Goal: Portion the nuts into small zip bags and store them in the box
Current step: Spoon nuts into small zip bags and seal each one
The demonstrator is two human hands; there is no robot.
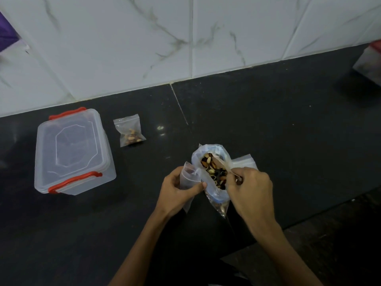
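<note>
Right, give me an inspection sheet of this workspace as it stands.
Surface: dark stone counter, a seam running back to the wall.
Job's things: large open bag of mixed nuts upright; one filled small zip bag lying beside the box; clear box, lid on, red latches; spare empty zip bags behind the large bag.
Clutter: blurred container at far right edge.
Hands: left hand holds an empty small zip bag; right hand pinches at the large bag's mouth.
Cables: nothing seen.
Surroundings: white marbled wall tiles.
</note>
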